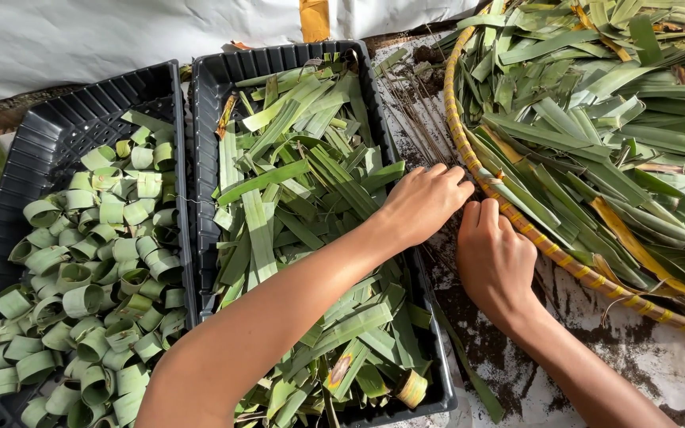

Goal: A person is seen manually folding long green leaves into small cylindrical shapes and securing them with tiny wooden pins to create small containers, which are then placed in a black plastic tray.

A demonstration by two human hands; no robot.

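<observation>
My left hand [426, 202] reaches across the middle black tray [214, 87], which holds flat cut strips of green leaf [295, 166]. Its fingers are curled at the tray's right edge, close to the rim of a round woven basket [517, 226]. My right hand [495, 257] lies just right of it on the soiled white sheet, knuckles up and fingers curled against the basket rim. The fingertips of both hands nearly meet. Nothing shows inside either hand; the fingertips are hidden.
A second black tray [57, 135] on the left is filled with several rolled leaf rings [97, 269]. The basket holds a heap of long green and yellowing leaves [612, 119]. Thin brown sticks [414, 103] lie between tray and basket. White sheeting [81, 32] runs along the back.
</observation>
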